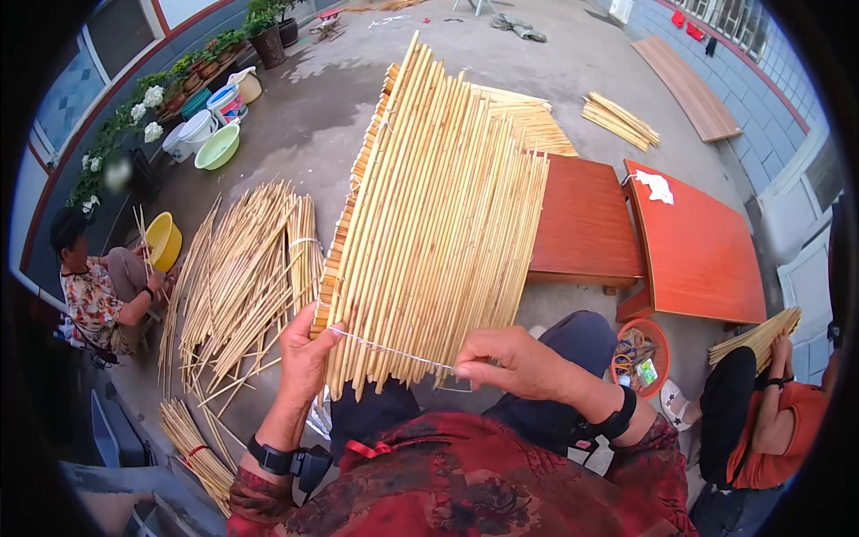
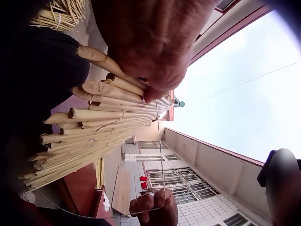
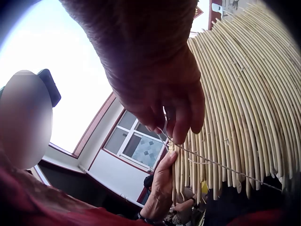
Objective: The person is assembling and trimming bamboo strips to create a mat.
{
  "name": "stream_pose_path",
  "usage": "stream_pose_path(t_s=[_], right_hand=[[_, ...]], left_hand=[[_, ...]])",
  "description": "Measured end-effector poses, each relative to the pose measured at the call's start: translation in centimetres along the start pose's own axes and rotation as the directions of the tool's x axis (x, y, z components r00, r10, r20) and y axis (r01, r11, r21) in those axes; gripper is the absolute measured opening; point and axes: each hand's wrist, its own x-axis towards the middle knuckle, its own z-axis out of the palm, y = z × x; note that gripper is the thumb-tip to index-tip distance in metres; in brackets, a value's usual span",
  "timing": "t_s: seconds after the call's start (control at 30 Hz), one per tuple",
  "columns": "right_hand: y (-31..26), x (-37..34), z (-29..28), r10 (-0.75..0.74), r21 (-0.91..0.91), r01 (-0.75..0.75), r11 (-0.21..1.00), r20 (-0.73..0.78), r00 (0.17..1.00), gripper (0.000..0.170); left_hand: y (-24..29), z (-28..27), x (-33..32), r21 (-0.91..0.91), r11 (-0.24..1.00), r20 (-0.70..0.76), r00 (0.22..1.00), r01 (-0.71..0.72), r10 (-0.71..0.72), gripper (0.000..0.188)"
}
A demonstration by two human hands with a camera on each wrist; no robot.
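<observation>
A mat of pale stalks (image 1: 438, 215) lies over the knees, its rows bound side by side. The left hand (image 1: 307, 353) grips the mat's left edge near the bottom, thumb on the front; in the left wrist view this hand (image 2: 150, 52) pinches the outer stalk (image 2: 113, 66). A thin white string (image 1: 389, 347) runs from the left thumb across the lower stalks to the right hand (image 1: 512, 362), which pinches it with curled fingers. The right wrist view shows the right hand (image 3: 164, 94) holding the string (image 3: 211, 161) in front of the stalks.
Loose stalks (image 1: 242, 277) and a tied bundle (image 1: 201, 456) lie at the left, near a seated person (image 1: 98, 286). Red tables (image 1: 698, 242) stand at the right, with an orange basket (image 1: 658, 336) below and another person (image 1: 778, 421) beside it.
</observation>
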Motion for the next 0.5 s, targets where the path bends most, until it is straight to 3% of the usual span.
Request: stream_pose_path(t_s=[0.03,0.17,0.23,0.43,0.5], right_hand=[[-0.1,-0.4,-0.2,0.179,0.156,-0.2,0.967,0.138,0.974,0.017],[0.9,-1.7,-1.4,0.152,0.071,-0.17,0.983,0.212,0.965,0.018],[1.6,-2.5,-2.2,0.312,0.146,-0.317,0.937,0.059,0.948,0.016],[3.0,-3.6,-1.1,0.372,-0.084,-0.366,0.927,0.088,0.924,0.014],[3.3,-3.9,-1.3,0.413,-0.021,-0.413,0.91,0.106,0.904,0.013]], left_hand=[[-0.2,0.3,0.3,-0.022,1.0,-0.033,0.999,-0.019,0.018,0.033],[-2.5,1.6,2.3,-0.126,0.988,-0.103,0.991,-0.095,0.082,0.032],[-3.7,2.9,3.1,-0.185,0.979,-0.128,0.99,-0.088,0.065,0.032],[-5.8,4.3,4.6,-0.26,0.965,-0.155,0.988,-0.033,-0.008,0.032],[-6.5,3.8,4.8,-0.266,0.964,-0.16,0.987,-0.019,-0.025,0.031]])
